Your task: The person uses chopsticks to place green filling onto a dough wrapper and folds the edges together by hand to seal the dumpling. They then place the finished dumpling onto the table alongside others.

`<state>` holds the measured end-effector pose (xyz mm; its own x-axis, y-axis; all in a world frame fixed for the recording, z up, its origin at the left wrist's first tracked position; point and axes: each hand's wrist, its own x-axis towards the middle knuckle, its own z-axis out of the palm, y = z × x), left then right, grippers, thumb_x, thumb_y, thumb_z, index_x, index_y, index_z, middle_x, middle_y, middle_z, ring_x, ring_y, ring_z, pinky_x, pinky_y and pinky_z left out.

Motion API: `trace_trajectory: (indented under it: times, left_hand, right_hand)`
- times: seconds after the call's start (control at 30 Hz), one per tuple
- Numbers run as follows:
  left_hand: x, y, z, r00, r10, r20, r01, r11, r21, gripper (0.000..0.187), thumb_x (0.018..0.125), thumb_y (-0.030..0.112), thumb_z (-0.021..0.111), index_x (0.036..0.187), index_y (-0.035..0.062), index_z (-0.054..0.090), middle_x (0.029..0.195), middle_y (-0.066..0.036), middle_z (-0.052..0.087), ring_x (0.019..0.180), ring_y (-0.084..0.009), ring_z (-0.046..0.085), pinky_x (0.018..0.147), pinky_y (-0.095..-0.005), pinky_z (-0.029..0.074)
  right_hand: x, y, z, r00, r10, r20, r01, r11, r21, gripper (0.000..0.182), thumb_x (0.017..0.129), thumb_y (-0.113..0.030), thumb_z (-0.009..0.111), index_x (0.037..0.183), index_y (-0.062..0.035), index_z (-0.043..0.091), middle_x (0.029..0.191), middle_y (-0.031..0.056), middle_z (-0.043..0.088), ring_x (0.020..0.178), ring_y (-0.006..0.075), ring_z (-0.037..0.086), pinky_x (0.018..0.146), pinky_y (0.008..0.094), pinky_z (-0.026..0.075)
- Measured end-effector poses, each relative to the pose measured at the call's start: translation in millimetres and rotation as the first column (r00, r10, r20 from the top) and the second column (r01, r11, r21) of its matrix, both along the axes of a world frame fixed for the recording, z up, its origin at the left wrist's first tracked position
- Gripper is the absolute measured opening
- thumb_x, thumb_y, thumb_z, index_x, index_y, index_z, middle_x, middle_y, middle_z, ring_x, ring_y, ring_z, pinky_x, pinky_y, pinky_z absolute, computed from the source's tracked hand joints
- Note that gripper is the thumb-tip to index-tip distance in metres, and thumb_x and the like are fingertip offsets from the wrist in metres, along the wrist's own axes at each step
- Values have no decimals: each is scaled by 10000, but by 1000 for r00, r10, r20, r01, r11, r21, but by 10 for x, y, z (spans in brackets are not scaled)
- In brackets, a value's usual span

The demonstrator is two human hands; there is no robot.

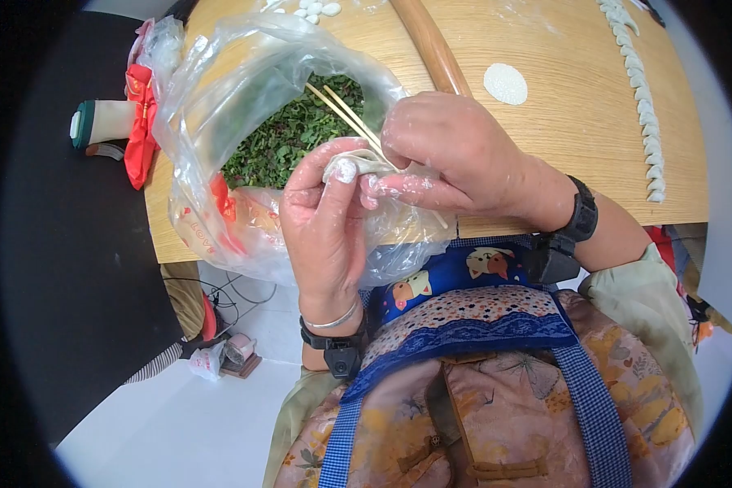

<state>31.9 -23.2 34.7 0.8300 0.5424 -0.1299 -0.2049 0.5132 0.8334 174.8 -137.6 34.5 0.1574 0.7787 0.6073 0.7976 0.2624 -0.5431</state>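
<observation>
A floury, folded dumpling (pixel 356 163) is held up in the fingers of my left hand (pixel 325 211), its thumb pressed on the near side. My right hand (pixel 464 154) is closed, thumb and fingertips right at the dumpling's right edge. Flour dusts both hands. Behind them, a clear plastic bag (pixel 199 98) surrounds a chopped green filling (pixel 301 130). A pair of chopsticks (pixel 342 114) slants out of the filling and passes behind my right fingers.
A wooden rolling pin (pixel 431 45) and a round dough wrapper (pixel 505 84) lie on the wooden table (pixel 561 154). A row of finished dumplings (pixel 647 114) lines the right side. Small dough pieces (pixel 313 10) sit at the far edge. A tumbler (pixel 106 124) stands left.
</observation>
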Motion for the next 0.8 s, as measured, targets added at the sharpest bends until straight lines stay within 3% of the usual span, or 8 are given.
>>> trace_trajectory:
  times: [0.27, 0.67, 0.8]
  left_hand:
    - [-8, -3, -23, 998, -69, 16, 67, 995, 70, 191, 915, 30, 581, 1084, -52, 610, 877, -71, 631, 716, -97, 553, 656, -219, 457]
    - [-8, 7, -43, 997, -62, 52, 58, 995, 78, 164, 901, 5, 578, 1062, -25, 554, 952, -91, 625, 730, -99, 566, 659, -223, 468]
    - [3, -15, -14, 1000, -5, 1, 5, 997, 83, 139, 901, 7, 579, 1036, -22, 556, 951, -96, 623, 726, -99, 564, 660, -223, 468]
  right_hand:
    - [-5, -10, -5, 999, -25, -35, 22, 998, -65, 221, 828, -273, 657, 841, -68, 574, 701, 108, 551, 677, 328, 571, 591, 426, 443]
    - [-8, 33, -80, 999, -22, 25, 21, 999, 47, 175, 834, -231, 638, 867, -67, 588, 725, 116, 572, 701, 336, 584, 599, 429, 459]
    - [10, -16, 21, 1000, 13, -4, -13, 999, -41, 180, 829, -239, 644, 825, -77, 566, 694, 104, 553, 680, 328, 574, 579, 428, 443]
